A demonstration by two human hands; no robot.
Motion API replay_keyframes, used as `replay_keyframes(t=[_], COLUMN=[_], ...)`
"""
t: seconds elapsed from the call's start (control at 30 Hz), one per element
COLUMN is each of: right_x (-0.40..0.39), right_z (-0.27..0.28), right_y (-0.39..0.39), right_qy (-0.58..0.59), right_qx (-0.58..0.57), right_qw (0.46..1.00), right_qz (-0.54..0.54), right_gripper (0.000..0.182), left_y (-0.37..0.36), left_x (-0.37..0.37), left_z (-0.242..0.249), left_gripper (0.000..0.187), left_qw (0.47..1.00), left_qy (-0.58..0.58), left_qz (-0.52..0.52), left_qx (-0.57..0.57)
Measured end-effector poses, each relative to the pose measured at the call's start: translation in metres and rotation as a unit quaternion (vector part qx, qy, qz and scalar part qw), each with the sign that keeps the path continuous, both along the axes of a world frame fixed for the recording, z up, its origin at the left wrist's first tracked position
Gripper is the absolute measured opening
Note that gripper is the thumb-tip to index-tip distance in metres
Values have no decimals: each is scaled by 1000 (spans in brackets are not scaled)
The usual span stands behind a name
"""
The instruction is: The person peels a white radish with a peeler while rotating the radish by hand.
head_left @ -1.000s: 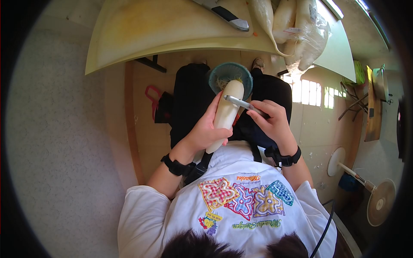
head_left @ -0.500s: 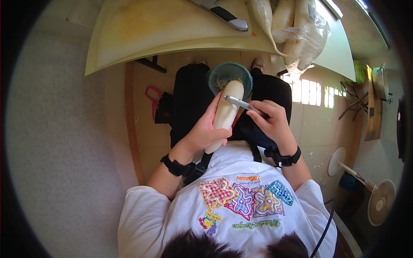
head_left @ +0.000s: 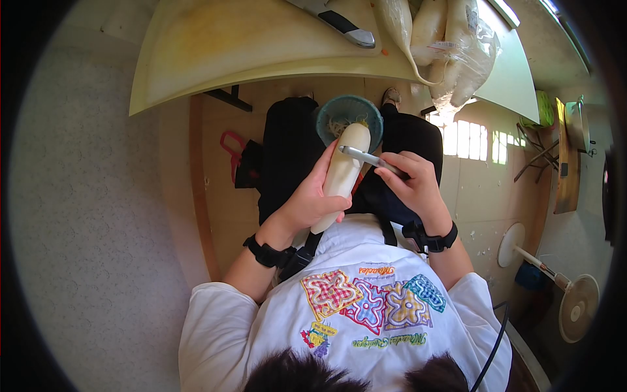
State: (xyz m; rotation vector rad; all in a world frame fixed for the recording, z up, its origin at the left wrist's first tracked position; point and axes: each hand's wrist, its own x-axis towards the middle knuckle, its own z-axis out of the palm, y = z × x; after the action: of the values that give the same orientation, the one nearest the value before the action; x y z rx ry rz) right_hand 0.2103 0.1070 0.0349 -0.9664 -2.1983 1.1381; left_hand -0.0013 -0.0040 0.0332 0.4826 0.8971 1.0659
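Note:
My left hand (head_left: 313, 199) is wrapped around a long white radish (head_left: 341, 175), which tilts up and away from my lap. In my right hand (head_left: 413, 181) is a peeler (head_left: 366, 157) with a silvery head and a handle partly hidden by my fingers. Its head lies across the upper part of the radish and appears to touch it. Beneath the radish's far end, a blue-green basin (head_left: 331, 112) between my legs contains pale peelings (head_left: 338, 125).
A table (head_left: 215, 39) stands ahead of me, bearing a black-and-silver-handled knife (head_left: 346, 27) and several white radishes (head_left: 431, 29), some in a clear plastic bag (head_left: 480, 55). A pink-handled black object (head_left: 245, 163) is on the floor at left. A fan (head_left: 575, 304) is at right.

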Motion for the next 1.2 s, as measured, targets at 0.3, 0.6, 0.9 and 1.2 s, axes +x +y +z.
replay_keyframes(t=[0.3, 0.6, 0.9, 1.2], right_x=[10, 12, 11, 11], right_z=[-15, -12, -16, -17], right_y=[16, 13, 14, 16], right_qy=[12, 26, 13, 20], right_qx=[37, -2, -11, -14], right_qw=[996, 995, 994, 991], right_qz=[-86, -97, -108, -129], right_gripper=[21, 21, 23, 23], left_y=[-1, 2, 0, 1], left_x=[2, 2, 3, 2], left_z=[4, 12, 6, 6], left_gripper=[108, 110, 108, 109], left_qw=[999, 998, 999, 999], left_qy=[0, 5, 13, 7], left_qz=[-43, -55, -44, -33], left_qx=[8, 6, 13, 11])
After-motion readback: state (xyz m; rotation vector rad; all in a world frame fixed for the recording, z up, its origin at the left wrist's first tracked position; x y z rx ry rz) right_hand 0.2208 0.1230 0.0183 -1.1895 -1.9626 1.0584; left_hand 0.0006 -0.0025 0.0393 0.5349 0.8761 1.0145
